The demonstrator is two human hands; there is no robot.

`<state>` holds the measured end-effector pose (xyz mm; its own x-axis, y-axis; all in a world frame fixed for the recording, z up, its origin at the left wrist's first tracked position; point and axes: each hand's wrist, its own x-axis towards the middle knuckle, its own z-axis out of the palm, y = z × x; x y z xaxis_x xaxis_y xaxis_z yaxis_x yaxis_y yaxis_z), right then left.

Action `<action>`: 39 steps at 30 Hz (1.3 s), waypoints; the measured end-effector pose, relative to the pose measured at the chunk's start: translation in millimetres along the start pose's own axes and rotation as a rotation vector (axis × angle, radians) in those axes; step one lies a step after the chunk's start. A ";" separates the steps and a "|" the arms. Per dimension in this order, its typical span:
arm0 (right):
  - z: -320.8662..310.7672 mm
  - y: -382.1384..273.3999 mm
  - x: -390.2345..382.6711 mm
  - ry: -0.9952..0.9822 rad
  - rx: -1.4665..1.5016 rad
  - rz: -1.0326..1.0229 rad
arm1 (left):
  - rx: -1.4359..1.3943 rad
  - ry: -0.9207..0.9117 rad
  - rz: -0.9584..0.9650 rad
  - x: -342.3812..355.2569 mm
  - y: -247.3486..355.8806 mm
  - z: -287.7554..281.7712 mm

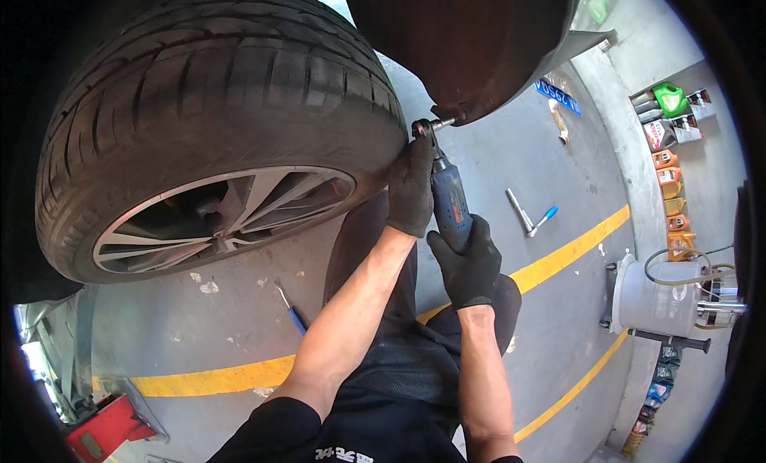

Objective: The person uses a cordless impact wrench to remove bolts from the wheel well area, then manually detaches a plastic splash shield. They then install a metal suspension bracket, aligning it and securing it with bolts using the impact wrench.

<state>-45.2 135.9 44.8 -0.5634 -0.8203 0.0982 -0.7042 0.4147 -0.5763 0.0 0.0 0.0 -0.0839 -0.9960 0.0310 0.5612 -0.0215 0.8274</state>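
Observation:
I hold a blue and black power ratchet (453,204) in both black-gloved hands. My left hand (411,184) is closed round its upper end, just below the head. My right hand (467,264) grips its lower handle. A silver socket piece (440,124) on the head reaches to the lower edge of a dark car panel (471,40); whether it sits on a fastener is unclear. Left of my hands is a large tyre (223,104) with a silver-and-black spoked rim (247,216), close beside my left hand.
Loose tools (519,212) and a blue-handled tool (291,311) lie on the grey floor (574,287). A licence plate (558,96) and pipe are at upper right. Bottles (669,176) and a drum (654,299) line the right wall. A red jack (112,427) stands lower left.

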 end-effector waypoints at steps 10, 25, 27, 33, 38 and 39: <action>-3.8 -9.3 7.0 0.033 -0.003 0.005 | -0.010 0.121 0.047 6.2 -1.8 14.0; -15.3 3.1 9.5 -0.031 -0.028 -0.009 | -0.014 0.123 0.025 3.2 1.8 19.1; -16.2 6.7 9.4 -0.044 -0.002 -0.029 | -0.029 0.122 0.028 3.3 1.6 20.7; -13.9 11.1 8.5 -0.031 0.013 -0.086 | -0.003 0.105 0.032 2.8 1.5 18.3; -14.5 6.9 9.2 -0.032 -0.016 -0.070 | -0.007 0.113 0.021 5.4 -4.0 14.9; -14.9 7.1 9.2 -0.035 -0.005 -0.055 | 0.002 0.097 0.007 5.3 -3.8 14.2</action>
<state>-61.8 137.1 53.7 -0.5083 -0.8551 0.1016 -0.7360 0.3702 -0.5668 -14.3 -3.9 5.0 -0.0001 -0.9998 -0.0175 0.5595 -0.0146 0.8287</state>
